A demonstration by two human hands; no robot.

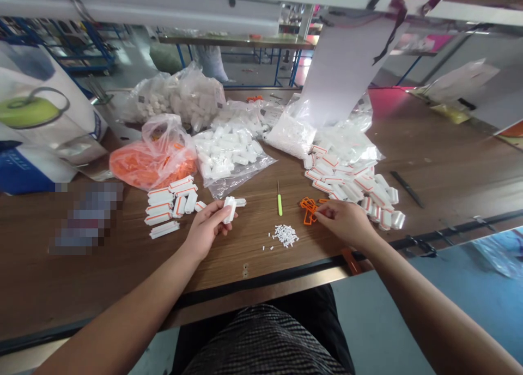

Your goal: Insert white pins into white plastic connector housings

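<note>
My left hand (208, 227) is closed around a small white plastic housing (230, 209), gripped between thumb and fingers. Just behind it lies another white piece (241, 202) on the table. My right hand (345, 221) is at a small heap of orange rectangular frames (308, 209), its thumb and fingertips pinched on one at the heap's right edge; the fingers partly cover it. Between my hands are a screwdriver with a yellow-green handle (280, 205) and a little pile of tiny white plastic pieces (285, 235).
White housings with orange trim lie left (159, 208) and in a larger heap right (355, 184). Behind stand clear bags of white parts (229, 151) and a bag of orange parts (153, 159). A dark flat strip (407, 189) lies far right; a blurred-out object (87, 217) is left.
</note>
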